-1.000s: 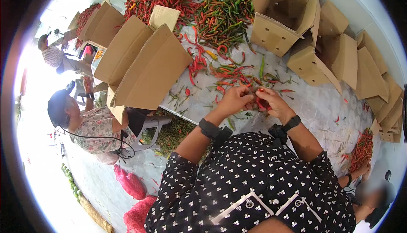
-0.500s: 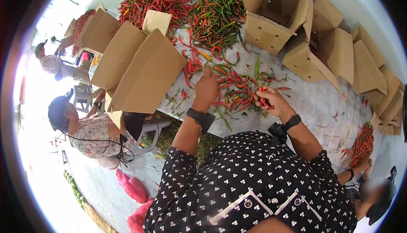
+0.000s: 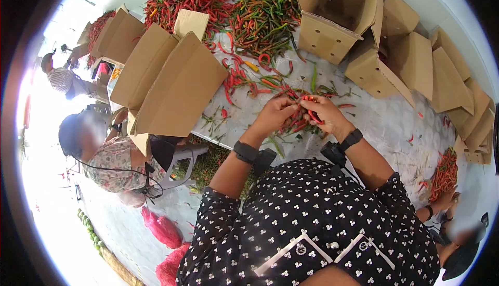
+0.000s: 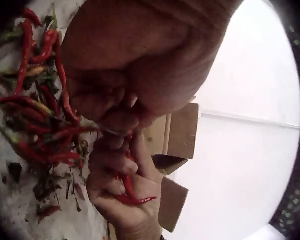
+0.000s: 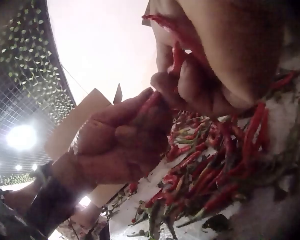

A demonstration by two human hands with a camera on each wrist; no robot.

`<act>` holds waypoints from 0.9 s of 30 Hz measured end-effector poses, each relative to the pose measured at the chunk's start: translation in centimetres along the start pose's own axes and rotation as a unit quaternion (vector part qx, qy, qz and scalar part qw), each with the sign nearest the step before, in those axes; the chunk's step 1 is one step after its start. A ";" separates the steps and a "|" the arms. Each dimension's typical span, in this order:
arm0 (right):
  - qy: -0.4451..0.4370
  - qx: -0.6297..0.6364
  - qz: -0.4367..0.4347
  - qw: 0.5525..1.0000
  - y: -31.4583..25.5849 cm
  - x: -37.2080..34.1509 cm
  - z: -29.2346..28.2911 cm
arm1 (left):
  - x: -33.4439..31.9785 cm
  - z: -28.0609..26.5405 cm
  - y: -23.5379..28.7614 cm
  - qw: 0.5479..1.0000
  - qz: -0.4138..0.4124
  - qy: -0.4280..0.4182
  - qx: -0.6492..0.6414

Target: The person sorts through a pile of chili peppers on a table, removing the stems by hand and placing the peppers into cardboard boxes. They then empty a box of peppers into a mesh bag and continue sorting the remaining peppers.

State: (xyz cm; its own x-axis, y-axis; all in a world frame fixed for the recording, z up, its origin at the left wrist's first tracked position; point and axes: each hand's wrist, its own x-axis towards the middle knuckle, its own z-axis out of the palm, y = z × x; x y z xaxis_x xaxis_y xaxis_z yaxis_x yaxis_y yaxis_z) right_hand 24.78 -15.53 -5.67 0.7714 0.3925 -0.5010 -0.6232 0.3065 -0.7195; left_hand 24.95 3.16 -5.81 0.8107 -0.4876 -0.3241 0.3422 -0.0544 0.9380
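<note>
My left hand (image 3: 274,115) and right hand (image 3: 328,115) meet fingertip to fingertip over the table. The right hand holds red chili peppers (image 5: 176,34) in its curled fingers, and one pointed tip (image 4: 146,199) sticks out past the palm in the left wrist view. Between the left thumb and fingers a red chili (image 5: 149,104) is pinched, its end close to the right fingertips. Much of it is covered by the fingers. Loose red chilies (image 4: 24,60), some with green stems, lie on the table just under both hands.
Behind are heaps of red chilies (image 3: 182,6) and mixed green and red chilies (image 3: 265,21). An open carton (image 3: 179,91) stands left, more cartons (image 3: 332,39) at the back right. People work at both sides. Cut stems (image 3: 213,125) litter the white table (image 3: 384,125).
Half a second ago my left hand was reaching over the chilies at the left; it has come back right to meet the right hand. The right hand has stayed near its place, holding chilies.
</note>
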 end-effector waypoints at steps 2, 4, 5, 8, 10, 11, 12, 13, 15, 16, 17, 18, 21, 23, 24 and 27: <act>0.024 0.000 -0.004 1.000 -0.2 0.0 0.1 | -0.1 0.3 -0.1 0.999 -0.003 0.001 -0.046; 0.027 0.029 -0.017 0.999 -0.3 0.0 -0.4 | -0.2 0.3 -0.3 0.996 -0.005 0.002 -0.091; 0.028 0.056 -0.032 0.998 -0.3 0.0 -0.6 | -0.3 -0.1 -0.6 0.997 -0.015 -0.030 -0.071; 0.038 0.060 -0.055 0.996 -0.5 -0.1 -1.0 | -0.3 0.0 -0.9 0.997 -0.027 -0.053 -0.051; 0.035 0.055 -0.059 0.996 -0.6 -0.2 -0.9 | -0.2 0.3 -0.9 0.997 -0.027 -0.041 -0.051; 0.031 0.050 -0.063 0.996 -0.7 -0.4 -0.7 | -0.1 0.5 -0.8 0.999 -0.026 -0.027 -0.029; 0.029 0.049 -0.062 0.996 -0.7 -0.4 -0.5 | -0.1 0.6 -0.8 1.000 -0.024 -0.011 -0.007; 0.037 0.007 -0.087 0.995 -0.8 -0.4 -0.2 | -0.2 0.7 -0.7 1.000 -0.024 -0.007 -0.007; 0.040 -0.035 -0.111 0.992 -0.7 -0.3 0.3 | -0.4 0.8 -0.6 0.991 0.040 0.065 0.109; 0.046 -0.105 -0.125 0.986 -0.7 -0.4 0.4 | -0.3 0.8 -0.6 0.991 0.039 0.069 0.110; 0.053 -0.174 -0.139 0.973 -0.8 -0.5 0.6 | -0.3 0.7 -0.7 0.980 0.053 0.108 0.162; 0.049 -0.175 -0.140 0.973 -0.7 -0.5 1.0 | -0.2 0.6 -0.7 0.964 0.066 0.146 0.213; 0.044 -0.270 -0.228 0.935 -1.5 -1.2 3.4 | -0.3 -0.1 -1.0 0.884 0.093 0.235 0.393; 0.049 -0.218 -0.217 0.950 -2.6 -1.7 4.0 | -0.8 -1.8 -0.9 0.851 0.063 0.281 0.440; 0.056 -0.166 -0.204 0.963 -3.1 -1.7 4.1 | -1.0 -3.0 -0.8 0.813 0.034 0.324 0.483; 0.071 -0.036 -0.162 0.983 -3.1 -1.2 2.2 | -0.9 -7.7 -2.2 0.735 0.097 0.435 0.511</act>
State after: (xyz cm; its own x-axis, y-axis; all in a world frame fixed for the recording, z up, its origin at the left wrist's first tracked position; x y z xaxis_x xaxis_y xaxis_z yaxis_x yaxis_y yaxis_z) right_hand 25.49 -15.03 -1.80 0.9416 0.1569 -0.2978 -0.3342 0.3305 -0.8826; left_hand 27.08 10.47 -8.55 0.9463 0.1447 0.2890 0.0046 -0.9001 0.4356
